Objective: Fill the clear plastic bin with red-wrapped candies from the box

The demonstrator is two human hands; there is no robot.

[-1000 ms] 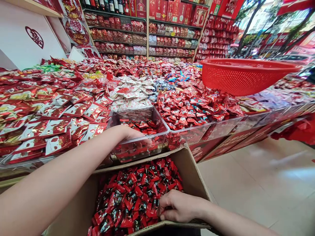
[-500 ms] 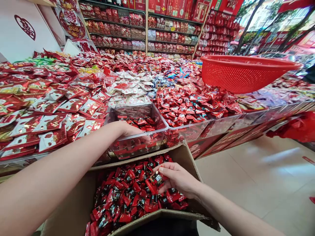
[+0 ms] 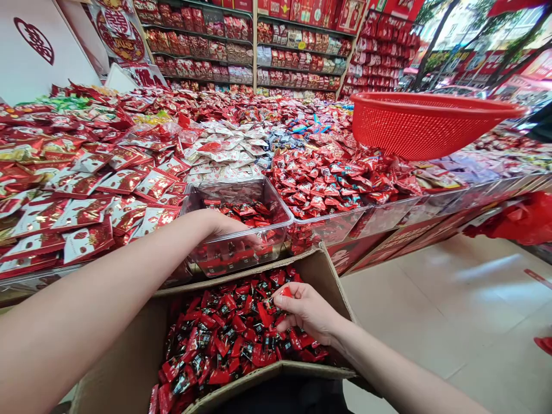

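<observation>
Above the cardboard box (image 3: 129, 356), my right hand (image 3: 308, 313) pinches a red-and-black wrapped candy (image 3: 268, 313) between thumb and fingers. Many loose wrapped candies (image 3: 224, 339) of the same kind fill the box beneath it. My left hand (image 3: 235, 227) reaches over the front of a clear plastic bin (image 3: 241, 253); its fingers look stretched out, partly blurred by the bin's wall. Inside that bin, a low layer of red-and-black candies (image 3: 254, 210) lies behind the hand. No candy shows in the left fingers.
Heaps of red-and-white packets (image 3: 86, 215) lie to the left of the bin. White packets (image 3: 228, 149) are behind it, and red candies (image 3: 319, 184) to its right. A large red plastic basket (image 3: 425, 129) rests on the display. Stocked shelves (image 3: 202, 49) stand at the back; tiled floor (image 3: 431, 299) is at right.
My right fingers have closed further round the candy, and its red wrapper end now shows by the thumb. The left hand stays in the bin. The view has shifted slightly.
</observation>
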